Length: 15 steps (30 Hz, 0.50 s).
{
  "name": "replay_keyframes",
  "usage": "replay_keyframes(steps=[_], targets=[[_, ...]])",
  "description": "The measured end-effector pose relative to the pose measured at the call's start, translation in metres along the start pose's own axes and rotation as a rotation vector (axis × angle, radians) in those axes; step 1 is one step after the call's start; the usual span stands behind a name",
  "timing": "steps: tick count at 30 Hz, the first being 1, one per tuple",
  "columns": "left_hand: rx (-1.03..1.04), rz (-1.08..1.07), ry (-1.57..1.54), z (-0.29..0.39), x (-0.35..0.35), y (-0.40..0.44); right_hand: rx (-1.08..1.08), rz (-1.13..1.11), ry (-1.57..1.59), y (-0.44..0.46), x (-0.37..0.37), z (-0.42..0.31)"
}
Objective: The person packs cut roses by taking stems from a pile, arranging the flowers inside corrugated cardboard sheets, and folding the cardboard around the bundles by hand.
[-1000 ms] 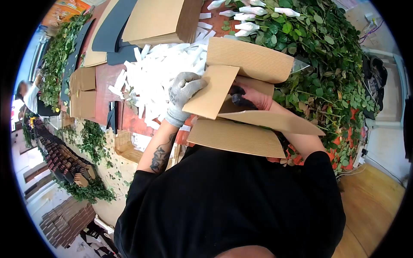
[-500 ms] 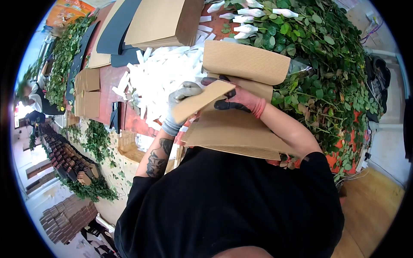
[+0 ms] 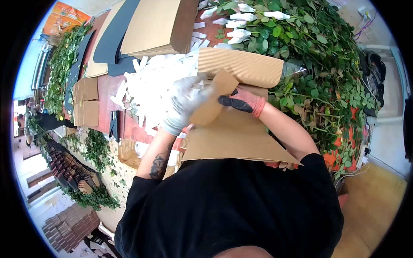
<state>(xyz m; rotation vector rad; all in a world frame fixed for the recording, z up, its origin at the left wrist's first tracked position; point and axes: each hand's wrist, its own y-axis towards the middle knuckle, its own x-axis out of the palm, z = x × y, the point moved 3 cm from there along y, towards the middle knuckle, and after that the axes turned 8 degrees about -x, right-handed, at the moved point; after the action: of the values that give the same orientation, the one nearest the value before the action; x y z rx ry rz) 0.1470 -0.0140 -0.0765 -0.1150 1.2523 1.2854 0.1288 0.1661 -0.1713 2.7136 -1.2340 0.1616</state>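
Observation:
My left hand (image 3: 187, 103), in a pale grey glove, is smeared by motion at the left side of a small cardboard piece (image 3: 211, 105); its fingers cannot be made out. My right hand (image 3: 241, 101), in a red and black glove, pinches the right edge of that piece. Beneath both hands a large flat cardboard sheet (image 3: 234, 139) lies against my body, over ribbed cardboard. Beyond the hands sits a curved sheet of ribbed cardboard (image 3: 241, 66). White paper strips (image 3: 150, 81) are heaped beside my left hand.
Leafy stems (image 3: 318, 86) cover the right side, with white-wrapped flower heads (image 3: 241, 26) at the back. A cardboard stack (image 3: 150, 28) and dark sheets (image 3: 114, 36) stand at the back left. Folded cardboard (image 3: 86, 103) and a black object (image 3: 114, 125) lie left. Another person (image 3: 49, 121) is far left.
The small cardboard piece has tilted and turned between my hands. My right hand has come out from among the sheets and moved to the piece's right edge. The large sheet has swung down toward my body.

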Motion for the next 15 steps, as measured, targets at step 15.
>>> replay_keyframes(steps=[15], targets=[[0.115,-0.911,-0.515,-0.03,0.03,-0.063,0.208,0.222,0.44,-0.01,-0.002,0.005]])
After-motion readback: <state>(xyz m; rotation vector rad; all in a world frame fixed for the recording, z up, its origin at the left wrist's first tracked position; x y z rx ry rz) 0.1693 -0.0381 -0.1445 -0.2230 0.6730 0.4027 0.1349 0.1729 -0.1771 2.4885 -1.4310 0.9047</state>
